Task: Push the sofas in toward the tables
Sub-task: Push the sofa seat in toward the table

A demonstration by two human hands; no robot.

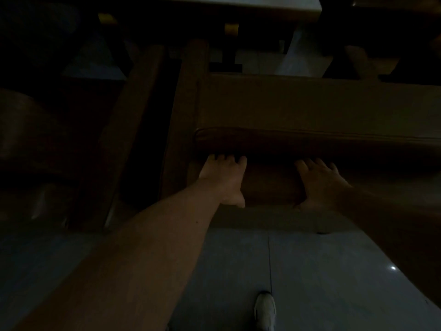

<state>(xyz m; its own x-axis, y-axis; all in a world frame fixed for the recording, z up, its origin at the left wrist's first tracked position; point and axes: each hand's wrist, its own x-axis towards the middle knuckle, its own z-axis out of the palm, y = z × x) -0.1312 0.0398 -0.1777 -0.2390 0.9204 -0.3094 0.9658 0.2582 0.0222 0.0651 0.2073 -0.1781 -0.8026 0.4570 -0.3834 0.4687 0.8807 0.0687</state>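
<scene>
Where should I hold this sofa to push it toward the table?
Grip the sofa by its backrest top rail, from behind, as the left hand and right hand do. The rail is long and level, and the table lies straight ahead.

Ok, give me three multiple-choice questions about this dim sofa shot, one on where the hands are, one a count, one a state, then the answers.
1. Where are both hands?
A. on the sofa's backrest
B. on the table top
C. on the floor

2. How many shoes show?
A. none
B. one
C. three

3. How is the left hand set?
A. in a fist, held clear
B. hanging at the side
C. fingers spread over the backrest's top edge

Answers:
A, left hand and right hand lie on the sofa backrest.
B, one white shoe on the tiled floor.
C, fingers curl over the edge, thumb behind.
</scene>
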